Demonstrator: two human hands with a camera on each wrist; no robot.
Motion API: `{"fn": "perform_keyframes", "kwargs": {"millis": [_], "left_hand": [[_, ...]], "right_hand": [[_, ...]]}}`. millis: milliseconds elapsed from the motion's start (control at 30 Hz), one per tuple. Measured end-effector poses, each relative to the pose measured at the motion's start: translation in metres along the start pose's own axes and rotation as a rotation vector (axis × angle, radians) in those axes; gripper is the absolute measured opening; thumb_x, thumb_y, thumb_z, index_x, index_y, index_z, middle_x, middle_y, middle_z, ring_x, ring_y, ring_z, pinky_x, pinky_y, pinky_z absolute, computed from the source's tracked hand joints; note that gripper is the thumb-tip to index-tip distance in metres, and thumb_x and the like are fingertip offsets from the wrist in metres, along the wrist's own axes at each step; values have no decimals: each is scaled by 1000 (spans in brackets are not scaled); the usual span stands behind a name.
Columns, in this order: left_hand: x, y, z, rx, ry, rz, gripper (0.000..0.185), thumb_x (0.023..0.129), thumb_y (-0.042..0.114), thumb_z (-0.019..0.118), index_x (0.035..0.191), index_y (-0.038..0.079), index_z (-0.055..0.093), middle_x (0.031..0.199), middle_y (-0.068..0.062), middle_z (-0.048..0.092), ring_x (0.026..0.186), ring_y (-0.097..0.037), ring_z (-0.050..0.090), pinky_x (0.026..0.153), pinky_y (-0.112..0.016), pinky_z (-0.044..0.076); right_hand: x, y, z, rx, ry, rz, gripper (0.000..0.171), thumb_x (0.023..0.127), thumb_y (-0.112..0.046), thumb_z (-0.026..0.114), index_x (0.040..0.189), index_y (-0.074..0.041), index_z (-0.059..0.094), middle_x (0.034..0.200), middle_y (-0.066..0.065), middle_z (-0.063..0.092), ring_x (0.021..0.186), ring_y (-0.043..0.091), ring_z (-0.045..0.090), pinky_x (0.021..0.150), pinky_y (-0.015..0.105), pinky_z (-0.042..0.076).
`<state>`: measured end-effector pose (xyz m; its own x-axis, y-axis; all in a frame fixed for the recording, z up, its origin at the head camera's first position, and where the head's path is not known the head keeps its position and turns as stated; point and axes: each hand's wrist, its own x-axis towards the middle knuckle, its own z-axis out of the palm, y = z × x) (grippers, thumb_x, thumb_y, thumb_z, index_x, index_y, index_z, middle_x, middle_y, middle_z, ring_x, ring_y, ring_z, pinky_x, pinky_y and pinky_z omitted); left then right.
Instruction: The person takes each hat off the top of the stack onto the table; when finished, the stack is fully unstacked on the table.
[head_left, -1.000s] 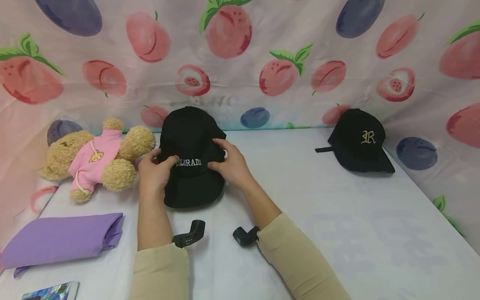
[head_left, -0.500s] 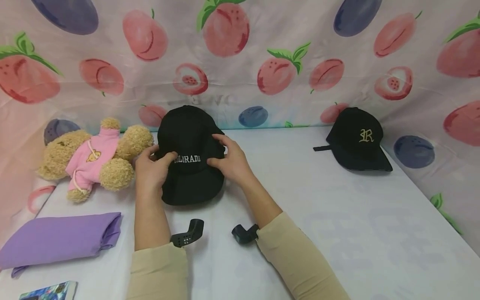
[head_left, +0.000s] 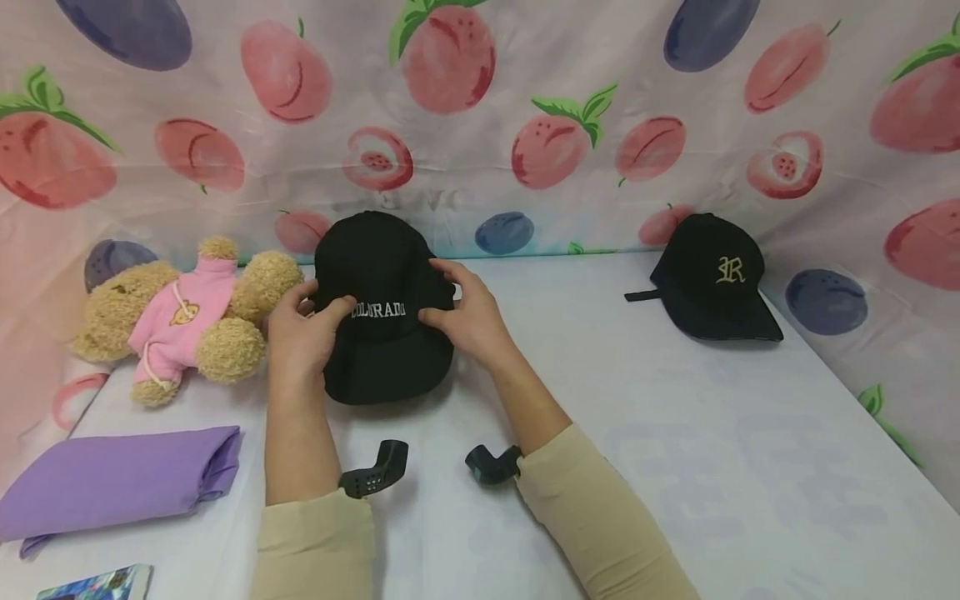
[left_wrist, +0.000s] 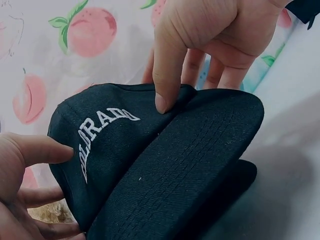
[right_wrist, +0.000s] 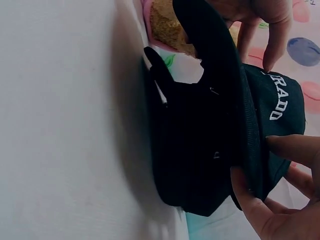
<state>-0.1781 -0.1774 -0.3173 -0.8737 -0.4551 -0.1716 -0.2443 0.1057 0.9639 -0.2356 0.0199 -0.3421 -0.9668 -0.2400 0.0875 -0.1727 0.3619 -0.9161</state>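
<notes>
While both hands pinch it, the black cap (head_left: 382, 312) stands on the white table (head_left: 675, 450) between them; the left hand (head_left: 303, 337) and right hand (head_left: 465, 321) grip its sides, thumbs by the white COLORADO lettering; fruit-print cloth (head_left: 525, 100) hangs beyond; the brim looks finely ribbed.

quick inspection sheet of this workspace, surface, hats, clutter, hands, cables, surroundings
surface: white table, cloth-covered.
job's things: black COLORADO cap, lifted at its front; brim towards the person.
clutter: second black cap far right; teddy bear in pink top; folded purple cloth; printed item at the near-left edge.
grippers: left hand and right hand each pinch a side of the COLORADO cap.
cables: nothing seen.
surroundings: fruit-print curtain behind and at the sides.
</notes>
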Motion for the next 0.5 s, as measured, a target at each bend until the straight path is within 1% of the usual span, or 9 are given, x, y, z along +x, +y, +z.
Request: {"fn": "perform_keyframes", "kwargs": {"millis": [300,500], "left_hand": [[-3,5,0,-9,-13,18,73,92,28,73,158,18,43,163,-12,37,148,-25,35,123,-43,34],[-6,8,3,-41,-27,41,73,93,26,73,158,19,43,162,-12,35,145,-24,34,122,-42,35]], "right_hand": [[-1,-3,-8,-12,2,-20,71,88,-8,77,153,-21,50,156,14,48,111,37,70,98,46,57],[-4,-7,-15,5,9,-14,72,88,-8,77,153,-22,50,156,13,47,111,35,70,98,45,57]]}}
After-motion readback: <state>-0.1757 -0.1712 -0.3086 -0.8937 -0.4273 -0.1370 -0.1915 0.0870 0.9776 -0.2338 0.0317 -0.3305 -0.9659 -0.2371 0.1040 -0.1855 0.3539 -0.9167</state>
